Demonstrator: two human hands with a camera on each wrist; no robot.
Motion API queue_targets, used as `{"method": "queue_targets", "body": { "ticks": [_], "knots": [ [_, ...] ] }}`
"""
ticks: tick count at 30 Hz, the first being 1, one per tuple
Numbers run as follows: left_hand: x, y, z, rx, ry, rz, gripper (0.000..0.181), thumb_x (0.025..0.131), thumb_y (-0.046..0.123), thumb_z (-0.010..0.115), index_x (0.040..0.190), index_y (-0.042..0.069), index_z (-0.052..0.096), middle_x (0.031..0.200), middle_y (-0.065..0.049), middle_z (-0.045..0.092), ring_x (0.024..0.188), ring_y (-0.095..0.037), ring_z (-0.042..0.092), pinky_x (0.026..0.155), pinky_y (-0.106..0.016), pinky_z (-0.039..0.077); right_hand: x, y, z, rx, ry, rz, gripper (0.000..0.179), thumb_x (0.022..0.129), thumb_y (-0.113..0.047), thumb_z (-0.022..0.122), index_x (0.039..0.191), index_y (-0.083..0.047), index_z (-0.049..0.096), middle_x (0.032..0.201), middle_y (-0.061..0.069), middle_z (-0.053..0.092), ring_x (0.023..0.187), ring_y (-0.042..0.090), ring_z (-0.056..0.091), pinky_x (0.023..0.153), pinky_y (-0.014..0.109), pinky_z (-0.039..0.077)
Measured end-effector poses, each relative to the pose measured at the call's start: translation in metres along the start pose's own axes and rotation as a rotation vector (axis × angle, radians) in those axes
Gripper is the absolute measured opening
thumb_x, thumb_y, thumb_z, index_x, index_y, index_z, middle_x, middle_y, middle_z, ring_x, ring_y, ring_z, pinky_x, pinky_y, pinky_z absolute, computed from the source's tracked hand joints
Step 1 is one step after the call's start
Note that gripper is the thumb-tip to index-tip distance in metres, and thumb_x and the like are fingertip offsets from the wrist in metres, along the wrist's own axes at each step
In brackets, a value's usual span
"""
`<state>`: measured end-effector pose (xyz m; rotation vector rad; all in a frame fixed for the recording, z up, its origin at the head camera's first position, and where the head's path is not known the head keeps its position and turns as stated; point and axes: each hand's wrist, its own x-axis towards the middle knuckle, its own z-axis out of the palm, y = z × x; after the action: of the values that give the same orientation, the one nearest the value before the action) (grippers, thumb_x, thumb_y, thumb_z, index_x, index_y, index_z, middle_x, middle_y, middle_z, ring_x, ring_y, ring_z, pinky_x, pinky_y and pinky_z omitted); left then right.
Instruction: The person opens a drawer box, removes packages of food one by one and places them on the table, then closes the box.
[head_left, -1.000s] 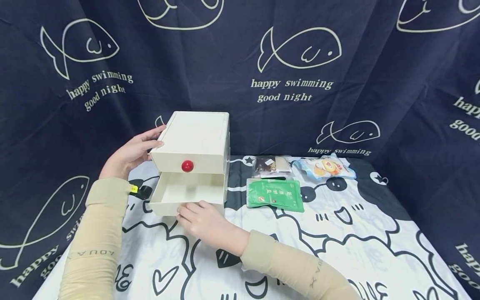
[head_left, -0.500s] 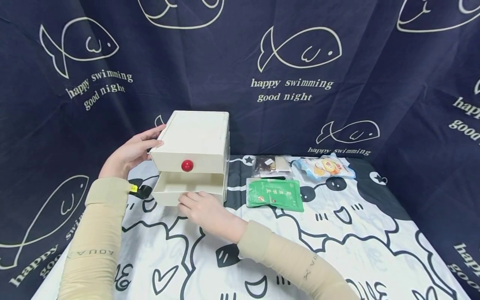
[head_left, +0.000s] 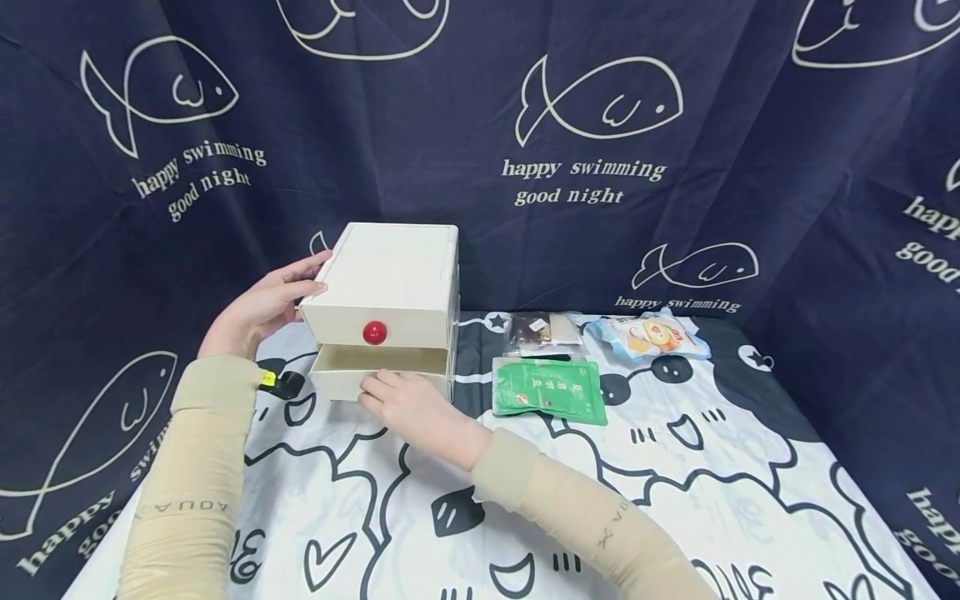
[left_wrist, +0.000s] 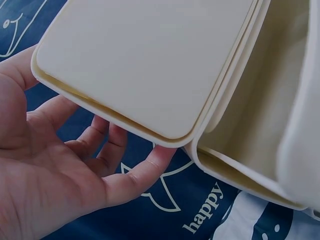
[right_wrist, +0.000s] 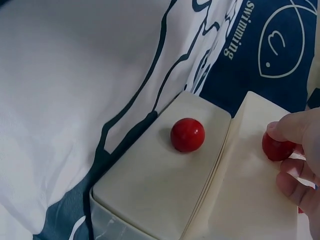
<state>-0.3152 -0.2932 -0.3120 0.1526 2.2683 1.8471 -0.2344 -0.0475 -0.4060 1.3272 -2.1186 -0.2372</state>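
A white two-drawer box (head_left: 393, 262) stands on the table with its upper drawer (head_left: 341, 325) closed and a red knob (right_wrist: 188, 135) on that drawer's front. The lower drawer (head_left: 337, 386) sticks partway out beneath it, and no items show in the visible part of its inside. My right hand (head_left: 412, 408) pinches the lower drawer's red knob (right_wrist: 276, 147) between thumb and fingers, as the right wrist view shows. Against the box's left side rests my left hand (head_left: 258, 304), its fingers (left_wrist: 152, 162) spread and touching the edge.
Right of the box lies a green packet (head_left: 549, 390). Behind it are a clear packet with dark contents (head_left: 536, 333) and a blue-and-white snack bag (head_left: 651, 335). A black object with a yellow tag (head_left: 283, 383) is beside my left wrist. A dark fish-print curtain (head_left: 480, 142) hangs behind.
The lower drawer has slid back toward the box, so its opening is much smaller. My right hand has moved inward with it, while my left hand stays in place.
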Motion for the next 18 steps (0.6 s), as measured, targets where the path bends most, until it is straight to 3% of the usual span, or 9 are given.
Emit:
{"method": "queue_targets", "body": {
  "ticks": [18],
  "knots": [
    [0.001, -0.002, -0.001, 0.0, -0.009, -0.004, 0.068, 0.095, 0.018, 0.055, 0.152, 0.026, 0.019, 0.158, -0.003, 0.015, 0.132, -0.021, 0.03, 0.085, -0.036, 0.043, 0.009, 0.018, 0.012, 0.014, -0.041, 0.042, 0.031, 0.089, -0.012, 0.058, 0.118, -0.021, 0.062, 0.118, -0.007, 0.057, 0.107, 0.011, 0.05, 0.08, 0.021, 0.045]
  ]
}}
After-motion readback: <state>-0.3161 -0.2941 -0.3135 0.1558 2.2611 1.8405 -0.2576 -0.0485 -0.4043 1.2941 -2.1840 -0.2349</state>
